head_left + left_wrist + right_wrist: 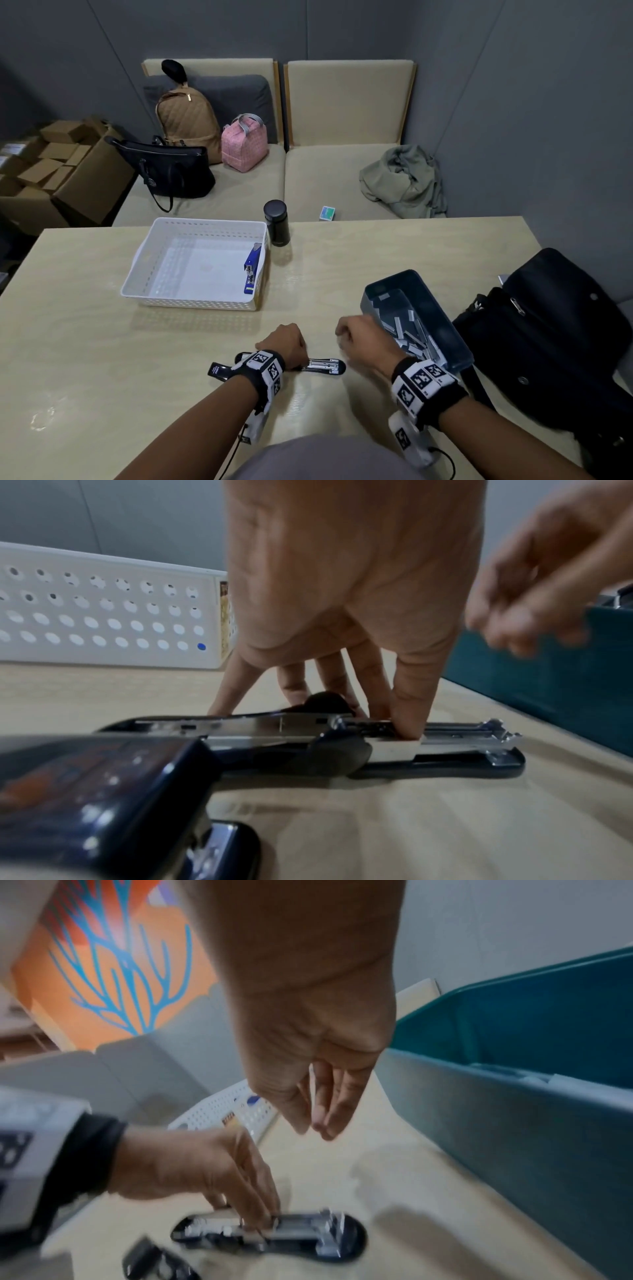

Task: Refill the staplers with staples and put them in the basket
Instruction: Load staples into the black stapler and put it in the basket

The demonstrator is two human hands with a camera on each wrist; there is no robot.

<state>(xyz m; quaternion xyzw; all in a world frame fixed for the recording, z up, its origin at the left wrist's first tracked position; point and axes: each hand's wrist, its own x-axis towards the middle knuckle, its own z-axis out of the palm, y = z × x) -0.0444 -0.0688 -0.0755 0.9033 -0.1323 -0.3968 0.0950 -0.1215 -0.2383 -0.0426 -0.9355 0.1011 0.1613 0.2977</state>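
A black stapler (325,366) (445,761) (308,1234) lies opened flat near the table's front edge, its lid (219,370) folded back to the left. My left hand (291,346) (342,718) (253,1213) holds it down, thumb on a pale strip (394,746) in the metal channel and fingers on the far side. My right hand (342,334) (507,626) (313,1127) hovers just right of it with thumb and fingertips together and nothing visible between them. A blue stapler (251,270) lies inside the white basket (191,303) (103,610) (219,1112).
A teal box (442,322) (548,674) (514,1123) holding several staple strips (411,337) stands right of my right hand. A black bag (548,342) fills the table's right side. A black flask (276,222) stands behind the basket. Bags lie on the bench beyond.
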